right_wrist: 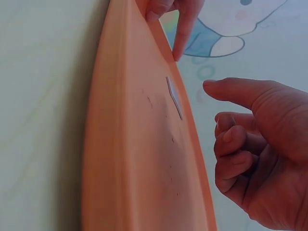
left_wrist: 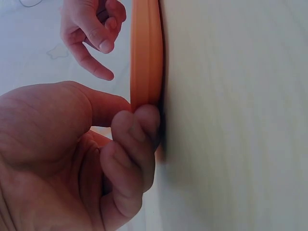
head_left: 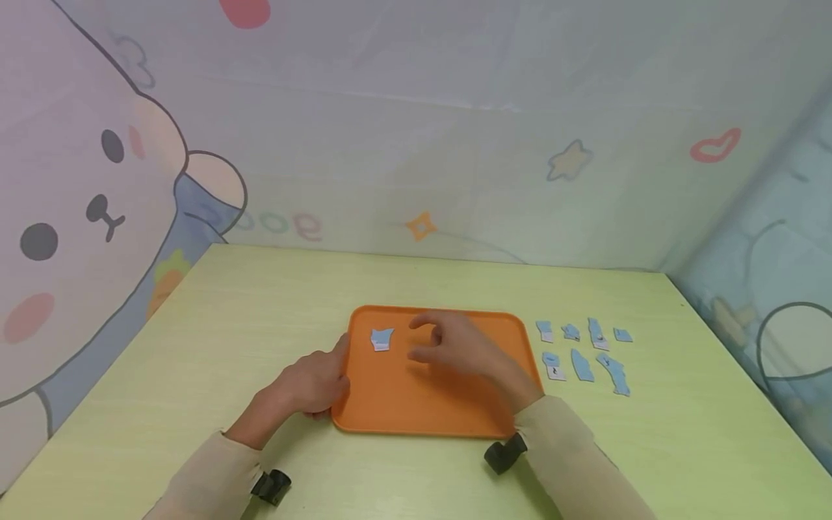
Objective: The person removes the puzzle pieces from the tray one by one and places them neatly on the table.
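Note:
An orange tray (head_left: 422, 412) lies on the table. My left hand (head_left: 315, 381) holds its left rim, with thumb and fingers against the edge in the left wrist view. One torn piece of blue and white paper (head_left: 382, 341) lies in the tray's upper left part; the right wrist view shows this piece (right_wrist: 173, 98) nearly edge-on. Above the tray, just right of that piece, hovers my right hand (head_left: 458, 345). Its thumb and index finger are spread apart, the other fingers are curled, and nothing is between them.
Right of the tray, several torn blue and white paper pieces (head_left: 582, 366) lie in two rough rows on the pale table (head_left: 260, 289). A printed cloth (head_left: 455, 144) hangs behind the table and along its sides.

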Action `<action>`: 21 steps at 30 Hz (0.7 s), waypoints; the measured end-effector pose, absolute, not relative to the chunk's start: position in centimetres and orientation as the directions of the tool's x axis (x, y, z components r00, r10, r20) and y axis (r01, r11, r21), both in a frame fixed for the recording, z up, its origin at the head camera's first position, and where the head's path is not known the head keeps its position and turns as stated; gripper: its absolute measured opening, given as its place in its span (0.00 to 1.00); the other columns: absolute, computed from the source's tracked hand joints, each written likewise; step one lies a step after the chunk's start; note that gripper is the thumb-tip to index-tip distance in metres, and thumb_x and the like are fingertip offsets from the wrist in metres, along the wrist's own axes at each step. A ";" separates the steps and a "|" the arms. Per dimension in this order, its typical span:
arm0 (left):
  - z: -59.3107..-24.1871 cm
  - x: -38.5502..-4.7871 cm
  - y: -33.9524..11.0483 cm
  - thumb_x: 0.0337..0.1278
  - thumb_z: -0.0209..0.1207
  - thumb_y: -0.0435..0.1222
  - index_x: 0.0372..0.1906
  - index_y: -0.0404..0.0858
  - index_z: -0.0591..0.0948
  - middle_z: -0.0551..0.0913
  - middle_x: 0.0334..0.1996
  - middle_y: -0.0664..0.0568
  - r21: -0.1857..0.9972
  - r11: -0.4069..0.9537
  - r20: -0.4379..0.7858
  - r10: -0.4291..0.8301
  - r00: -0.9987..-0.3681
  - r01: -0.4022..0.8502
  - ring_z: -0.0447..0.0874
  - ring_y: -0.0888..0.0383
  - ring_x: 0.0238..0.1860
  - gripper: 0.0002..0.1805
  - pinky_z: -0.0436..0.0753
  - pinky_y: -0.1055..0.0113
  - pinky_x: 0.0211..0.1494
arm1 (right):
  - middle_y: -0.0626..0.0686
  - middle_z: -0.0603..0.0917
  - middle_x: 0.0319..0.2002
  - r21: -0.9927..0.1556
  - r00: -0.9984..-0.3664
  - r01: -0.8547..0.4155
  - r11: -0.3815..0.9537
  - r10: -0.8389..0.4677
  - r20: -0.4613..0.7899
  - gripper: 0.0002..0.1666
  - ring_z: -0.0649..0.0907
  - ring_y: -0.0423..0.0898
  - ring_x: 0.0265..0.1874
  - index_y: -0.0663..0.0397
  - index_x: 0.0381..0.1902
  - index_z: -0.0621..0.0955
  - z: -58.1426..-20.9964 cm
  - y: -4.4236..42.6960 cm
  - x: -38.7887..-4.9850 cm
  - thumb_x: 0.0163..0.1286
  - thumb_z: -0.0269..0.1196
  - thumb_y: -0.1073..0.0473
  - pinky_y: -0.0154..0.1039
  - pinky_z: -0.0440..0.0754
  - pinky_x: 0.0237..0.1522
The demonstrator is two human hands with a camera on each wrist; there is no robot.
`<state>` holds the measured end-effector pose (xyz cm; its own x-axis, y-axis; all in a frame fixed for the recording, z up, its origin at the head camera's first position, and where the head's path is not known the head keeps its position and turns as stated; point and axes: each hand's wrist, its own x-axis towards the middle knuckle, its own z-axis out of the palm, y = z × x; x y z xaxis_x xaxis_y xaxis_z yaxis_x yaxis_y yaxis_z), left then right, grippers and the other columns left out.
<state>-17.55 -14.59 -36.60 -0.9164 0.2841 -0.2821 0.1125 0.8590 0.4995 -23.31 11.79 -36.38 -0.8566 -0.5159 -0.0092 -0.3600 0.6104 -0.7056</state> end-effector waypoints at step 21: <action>-36.7 -17.7 -14.5 0.74 0.49 0.32 0.84 0.31 0.47 0.78 0.14 0.50 0.472 0.874 -0.289 0.273 -0.918 0.112 0.74 0.57 0.13 0.40 0.70 0.68 0.19 | 0.48 0.85 0.37 -0.669 -0.883 -0.301 0.679 -0.464 -0.074 0.28 0.78 0.44 0.34 0.44 0.62 0.84 -37.6 9.5 -24.6 0.66 0.75 0.47 0.38 0.75 0.38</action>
<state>-17.74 -14.52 -36.67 -0.9176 0.2730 -0.2888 0.1117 0.8745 0.4720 -24.61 9.53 -37.57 -0.8827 -0.4641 -0.0738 -0.3013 0.6795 -0.6690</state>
